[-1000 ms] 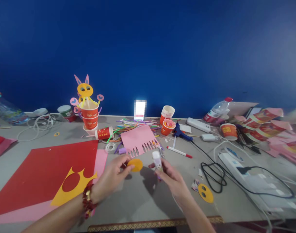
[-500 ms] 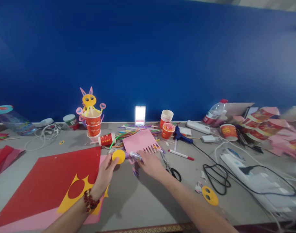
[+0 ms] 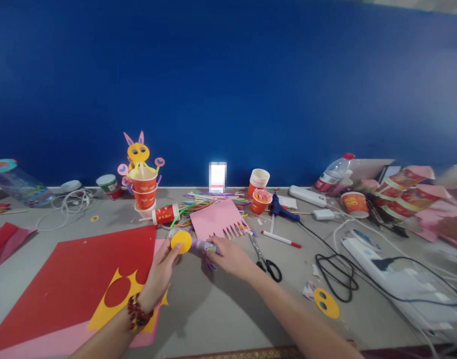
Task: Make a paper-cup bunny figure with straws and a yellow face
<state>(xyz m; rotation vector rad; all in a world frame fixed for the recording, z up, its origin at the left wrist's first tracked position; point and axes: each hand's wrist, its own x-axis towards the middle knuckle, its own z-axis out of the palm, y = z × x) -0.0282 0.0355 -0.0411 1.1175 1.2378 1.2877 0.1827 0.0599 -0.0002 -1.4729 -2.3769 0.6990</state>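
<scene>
Twelve o'clock is toward the blue wall (image 3: 213,89). The left hand (image 3: 160,274) has its fingers clamped on a yellow paper disc (image 3: 181,242), the thumb lying across its face, held above the tabletop (image 3: 228,309). The right hand (image 3: 232,257) is at three o'clock from the disc, its fingers closed around a purple printed glue stick (image 3: 206,247) that points toward nine o'clock, its end near the disc; I cannot tell whether the two touch.

Just past the right hand, between eleven and twelve o'clock, lies pink paper with a notched edge (image 3: 215,218), with colored straws (image 3: 198,204) behind it. From the same hand, scissors (image 3: 264,259) lie near at three o'clock, a red-capped marker (image 3: 281,239) between two and three, a blue glue gun (image 3: 284,212) between one and two, and a yellow face cutout (image 3: 327,303) with two dark eyes at four.

From the left hand, a red sheet (image 3: 82,264) spreads at nine o'clock, and a yellow sheet with a round hole (image 3: 103,314) lies over it at eight. A tipped red paper cup (image 3: 165,215) lies at twelve, beside a decorated cup stack (image 3: 144,188).
</scene>
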